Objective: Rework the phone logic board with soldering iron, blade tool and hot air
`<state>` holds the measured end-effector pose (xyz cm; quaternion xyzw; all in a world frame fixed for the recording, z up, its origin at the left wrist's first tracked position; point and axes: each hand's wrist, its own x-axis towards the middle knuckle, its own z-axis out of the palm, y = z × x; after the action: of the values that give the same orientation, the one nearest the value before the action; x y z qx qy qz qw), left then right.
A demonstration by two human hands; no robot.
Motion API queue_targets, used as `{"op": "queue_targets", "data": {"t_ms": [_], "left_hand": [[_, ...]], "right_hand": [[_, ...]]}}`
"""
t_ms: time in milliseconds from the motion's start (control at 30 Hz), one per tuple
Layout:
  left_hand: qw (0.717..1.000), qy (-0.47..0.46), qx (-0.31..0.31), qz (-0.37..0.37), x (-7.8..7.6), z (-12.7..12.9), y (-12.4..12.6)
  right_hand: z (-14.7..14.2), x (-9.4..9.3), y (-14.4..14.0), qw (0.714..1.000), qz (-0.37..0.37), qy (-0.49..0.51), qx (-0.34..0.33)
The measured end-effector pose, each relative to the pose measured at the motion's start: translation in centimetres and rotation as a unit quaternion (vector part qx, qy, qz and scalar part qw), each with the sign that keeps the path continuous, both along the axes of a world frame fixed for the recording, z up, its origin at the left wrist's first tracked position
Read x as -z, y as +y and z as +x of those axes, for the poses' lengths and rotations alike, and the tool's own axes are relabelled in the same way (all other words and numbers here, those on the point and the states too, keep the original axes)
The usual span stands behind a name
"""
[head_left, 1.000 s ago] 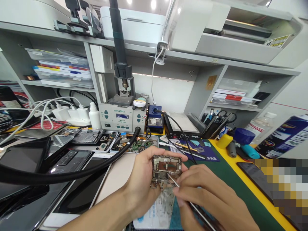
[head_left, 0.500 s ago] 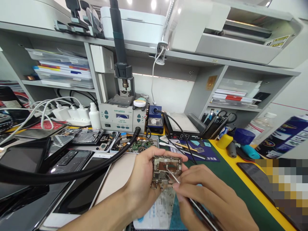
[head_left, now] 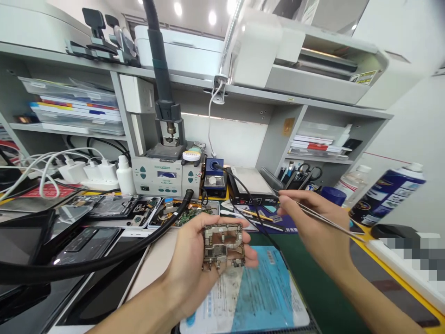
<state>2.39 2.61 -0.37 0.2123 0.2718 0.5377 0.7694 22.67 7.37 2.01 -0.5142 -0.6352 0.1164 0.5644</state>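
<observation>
My left hand holds a phone circuit board with an open cut-out, gripped at its left side with the fingers behind it. My right hand is raised to the right of the board, apart from it, near the pen holder. Its fingers are closed on slim metal tweezers, which slant from the fingertips down past the back of the hand. Under my left hand lies a blue and white packet on the green mat.
A hot-air station stands at the back, its black hose crossing the left side. Phones and parts trays lie left. A soldering station with a cable sits mid-back. A spray can lies right.
My right hand has moved up and right, taking the tweezers away from the board. The view has turned to the right. My left hand still holds the board.
</observation>
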Motion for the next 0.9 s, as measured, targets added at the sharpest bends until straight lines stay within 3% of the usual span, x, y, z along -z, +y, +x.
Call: {"op": "queue_targets", "data": {"t_ms": [100,167,300,400,733,900], "left_hand": [[0.999,0.02,-0.047,-0.011,-0.9,-0.3,0.1],[0.996,0.032,-0.076,-0.018,-1.4,-0.5,0.2],[0.989,0.056,-0.136,-0.027,-1.5,-0.9,0.7],[0.982,0.068,-0.169,-0.043,-1.3,-1.0,1.0],[0.982,0.085,-0.162,-0.054,-1.0,0.0,0.7],[0.986,0.08,-0.143,-0.039,-0.5,-0.2,0.9]], "right_hand": [[1.5,-0.3,2.6,0.997,-0.072,0.023,-0.022],[2.4,-0.2,3.8,0.987,-0.141,0.033,-0.076],[3.1,0.7,5.1,0.932,-0.288,0.03,-0.216],[3.1,1.1,5.4,0.891,-0.348,-0.003,-0.291],[4.4,1.0,5.7,0.842,-0.36,-0.086,-0.392],[4.8,1.2,6.1,0.829,-0.369,-0.154,-0.391]]}}
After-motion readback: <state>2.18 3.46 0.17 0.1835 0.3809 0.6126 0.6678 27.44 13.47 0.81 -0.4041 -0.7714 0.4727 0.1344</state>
